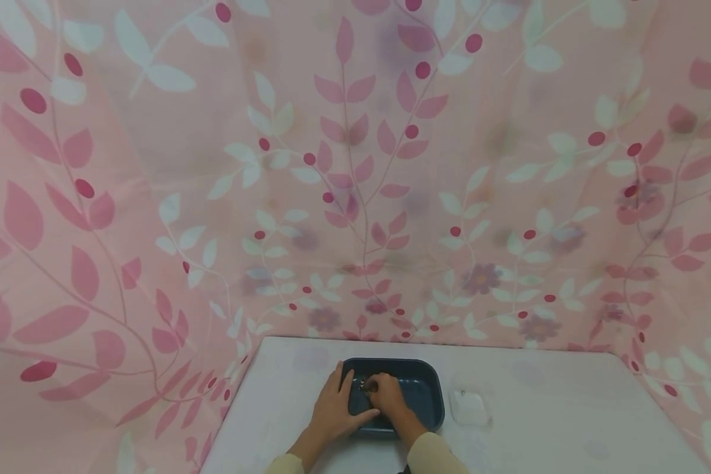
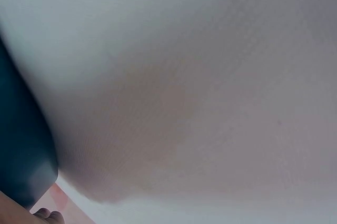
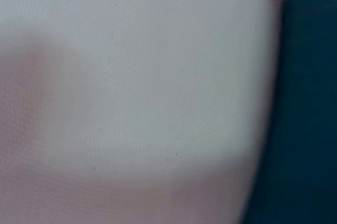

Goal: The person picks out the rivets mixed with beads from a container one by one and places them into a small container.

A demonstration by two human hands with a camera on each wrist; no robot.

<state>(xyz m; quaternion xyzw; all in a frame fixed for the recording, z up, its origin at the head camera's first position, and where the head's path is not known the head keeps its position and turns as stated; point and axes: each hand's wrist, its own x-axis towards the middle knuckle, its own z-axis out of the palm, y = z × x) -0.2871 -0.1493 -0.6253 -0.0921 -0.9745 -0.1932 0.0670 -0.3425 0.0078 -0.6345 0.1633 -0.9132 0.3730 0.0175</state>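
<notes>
A dark blue rectangular tray (image 1: 431, 388) lies on the white tabletop. My left hand (image 1: 333, 405) is at its left side, fingers straight and spread along the rim, thumb stretched across toward the front. Over the inside of the tray, my right hand (image 1: 389, 394) reaches in with bent fingers. Small shiny metallic-looking pieces (image 1: 363, 384) lie by its fingertips, too small to identify; whether any is pinched is hidden. The left wrist view catches the tray's outer wall (image 2: 23, 140) and some fingertips (image 2: 48, 215). In the right wrist view, the tray wall (image 3: 305, 103) fills the right side.
Right of the tray sits a small clear plastic container (image 1: 471, 408) with a tiny dark piece in it. The white tabletop (image 1: 569, 408) extends to both sides. A pink leaf-patterned curtain (image 1: 355, 197) surrounds the table at the back and sides.
</notes>
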